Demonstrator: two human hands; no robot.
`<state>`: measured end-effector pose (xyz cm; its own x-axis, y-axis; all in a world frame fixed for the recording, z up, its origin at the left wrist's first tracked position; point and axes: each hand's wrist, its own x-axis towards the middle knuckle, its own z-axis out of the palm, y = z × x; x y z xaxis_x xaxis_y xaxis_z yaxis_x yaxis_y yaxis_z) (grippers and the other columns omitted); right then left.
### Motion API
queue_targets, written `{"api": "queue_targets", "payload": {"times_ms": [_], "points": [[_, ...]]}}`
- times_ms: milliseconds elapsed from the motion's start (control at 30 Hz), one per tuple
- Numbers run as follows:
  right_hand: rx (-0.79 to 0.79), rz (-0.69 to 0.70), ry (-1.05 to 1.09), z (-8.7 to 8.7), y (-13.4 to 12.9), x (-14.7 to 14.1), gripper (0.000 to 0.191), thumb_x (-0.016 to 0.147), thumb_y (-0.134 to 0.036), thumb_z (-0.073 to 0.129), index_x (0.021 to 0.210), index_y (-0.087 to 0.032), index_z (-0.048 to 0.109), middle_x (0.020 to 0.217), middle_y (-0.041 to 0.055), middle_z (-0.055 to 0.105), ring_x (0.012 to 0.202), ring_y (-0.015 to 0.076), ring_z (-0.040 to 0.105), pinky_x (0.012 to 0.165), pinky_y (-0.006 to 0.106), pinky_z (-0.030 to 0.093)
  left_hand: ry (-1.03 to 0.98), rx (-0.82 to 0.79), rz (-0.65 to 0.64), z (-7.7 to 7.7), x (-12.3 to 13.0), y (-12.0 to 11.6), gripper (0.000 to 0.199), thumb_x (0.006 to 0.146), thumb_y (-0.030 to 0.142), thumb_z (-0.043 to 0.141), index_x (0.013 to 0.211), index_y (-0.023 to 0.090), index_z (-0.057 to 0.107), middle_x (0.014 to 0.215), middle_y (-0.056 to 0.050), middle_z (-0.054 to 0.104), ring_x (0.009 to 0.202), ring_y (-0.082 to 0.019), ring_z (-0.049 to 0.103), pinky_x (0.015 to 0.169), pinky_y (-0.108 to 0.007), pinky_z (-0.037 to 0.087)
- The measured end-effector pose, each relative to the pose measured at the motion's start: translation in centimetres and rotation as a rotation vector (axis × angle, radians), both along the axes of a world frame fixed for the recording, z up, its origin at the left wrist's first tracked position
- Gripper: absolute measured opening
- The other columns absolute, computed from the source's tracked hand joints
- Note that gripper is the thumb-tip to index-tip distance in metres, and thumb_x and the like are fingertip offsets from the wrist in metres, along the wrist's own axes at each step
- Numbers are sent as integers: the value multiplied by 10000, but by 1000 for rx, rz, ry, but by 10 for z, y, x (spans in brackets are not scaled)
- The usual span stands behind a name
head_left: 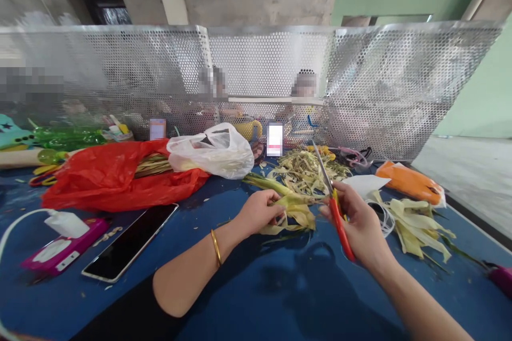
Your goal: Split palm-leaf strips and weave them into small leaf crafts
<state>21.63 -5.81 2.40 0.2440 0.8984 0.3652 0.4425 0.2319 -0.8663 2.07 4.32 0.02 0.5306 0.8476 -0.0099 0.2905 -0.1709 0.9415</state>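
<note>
Husk (296, 214) pinched in my left hand (262, 214); scissors (340, 230) clamped in my right hand (362, 222). Surface (248, 293) shows between them; orange packet (410, 182) near its right edge.

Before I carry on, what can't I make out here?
All in the head view:
- Part of the husk under the left hand: covered by it.
- Handles of the scissors: partly covered by the right hand.
- Purple object: cut off by the right edge.

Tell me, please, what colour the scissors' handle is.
The scissors' handle is mainly red, best seen in the head view.
</note>
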Motion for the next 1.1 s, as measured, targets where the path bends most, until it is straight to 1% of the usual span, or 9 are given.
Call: {"api": "queue_targets", "payload": {"times_ms": [100, 200, 267, 367, 467, 533, 767, 967, 1100], "points": [[-54, 309, 152, 10, -12, 5, 508, 810, -490, 650, 1233, -259, 488, 925, 50, 577, 814, 191, 550, 691, 277, 472, -63, -47, 86, 1, -1, 5, 107, 722, 267, 621, 684, 181, 569, 567, 19, 595, 452, -103, 520, 455, -198, 380], [-248, 626, 270, 12, -20, 7, 488, 897, -562, 483, 1231, -207, 499, 890, 61, 550, 676, 148, 514, 590, 268, 446, -93, -90, 169, 8, -2, 7, 135, 701, 274, 647, 663, 173, 565, 526, 42, 521, 446, -82, 455, 435, -188, 370], [-367, 713, 263, 10, -21, 6, 494, 910, -576, 449, 1214, -191, 513, 885, 62, 543, 650, 134, 516, 572, 262, 439, -135, -145, 186, 14, -4, 7, 137, 696, 270, 650, 663, 165, 568, 559, 32, 535, 466, -78, 457, 446, -191, 392], [-472, 660, 179, 7, -19, 2, 511, 870, -611, 502, 1178, -204, 538, 829, 42, 525, 627, 130, 528, 535, 247, 433, -191, -249, 214, 26, -10, 8, 137, 699, 267, 654, 677, 158, 575, 650, -12, 614, 517, -97, 521, 459, -204, 422], [-511, 595, 138, 9, -18, -1, 511, 846, -647, 507, 1097, -205, 558, 807, 40, 525, 615, 135, 533, 531, 258, 450, -254, -369, 247, 36, -18, 11, 136, 697, 261, 672, 716, 160, 584, 675, -23, 640, 527, -106, 552, 463, -208, 434], [-516, 564, 113, 11, -18, -2, 496, 845, -657, 496, 1042, -205, 555, 817, 44, 532, 619, 138, 536, 538, 266, 464, -299, -427, 253, 39, -21, 12, 142, 686, 250, 691, 731, 163, 588, 662, -15, 637, 520, -104, 555, 466, -205, 434], [-528, 534, -29, 7, -9, -9, 490, 822, -671, 523, 917, -192, 489, 700, -26, 461, 601, 113, 508, 533, 222, 437, -317, -517, 230, 34, -21, 11, 139, 676, 240, 705, 722, 163, 599, 662, 0, 633, 537, -108, 558, 481, -215, 438], [-502, 537, -20, 6, -10, -9, 524, 831, -684, 492, 972, -179, 501, 726, -21, 474, 573, 104, 499, 510, 223, 416, -332, -555, 215, 34, -21, 11, 133, 676, 221, 702, 668, 156, 585, 594, 15, 603, 481, -82, 507, 433, -190, 350], [-512, 563, 3, 9, -11, -8, 542, 830, -690, 483, 999, -175, 499, 764, -3, 499, 577, 110, 512, 503, 229, 417, -358, -596, 180, 34, -21, 11, 116, 696, 233, 692, 703, 147, 614, 646, -14, 646, 528, -98, 558, 443, -189, 354]]}}
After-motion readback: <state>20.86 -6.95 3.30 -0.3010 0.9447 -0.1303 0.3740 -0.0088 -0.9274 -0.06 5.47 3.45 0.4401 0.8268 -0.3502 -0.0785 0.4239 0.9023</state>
